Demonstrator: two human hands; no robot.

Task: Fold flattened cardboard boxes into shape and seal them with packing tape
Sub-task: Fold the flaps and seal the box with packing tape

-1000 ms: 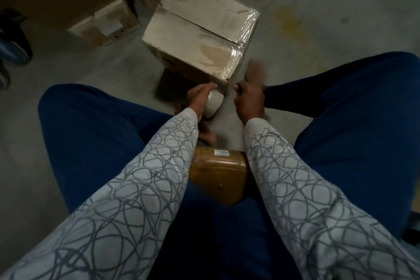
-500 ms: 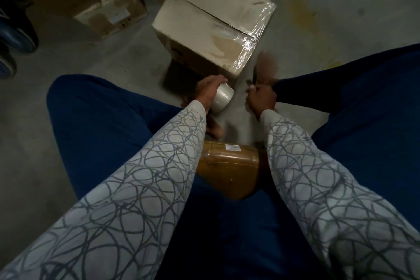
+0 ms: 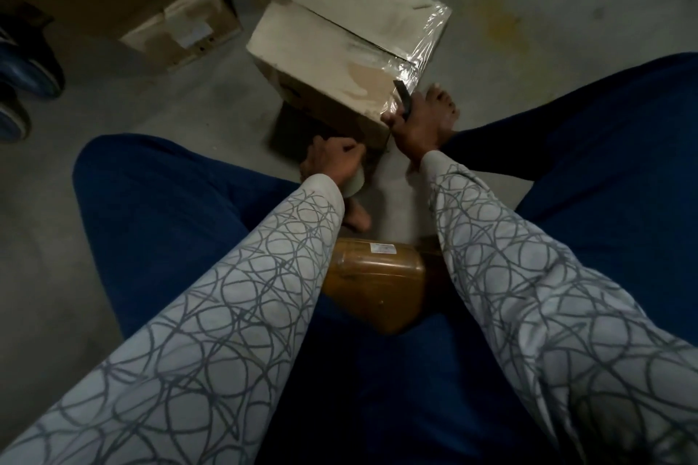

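My left grip (image 3: pixel 334 162) clutched the tape roll (image 3: pixel 358 183). My right grip (image 3: pixel 415 126) held a dark cutter (image 3: pixel 402 96) at the box (image 3: pixel 332 60) corner.

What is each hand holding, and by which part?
The left hand holds the tape roll over its upper side; the right hand grips a dark cutter by its lower end.

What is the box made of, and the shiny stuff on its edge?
The box looks like brown cardboard, dull and scuffed, with flaps meeting at a seam. The tape on its edge seems to be clear plastic: glossy, wrinkled, cardboard showing through.
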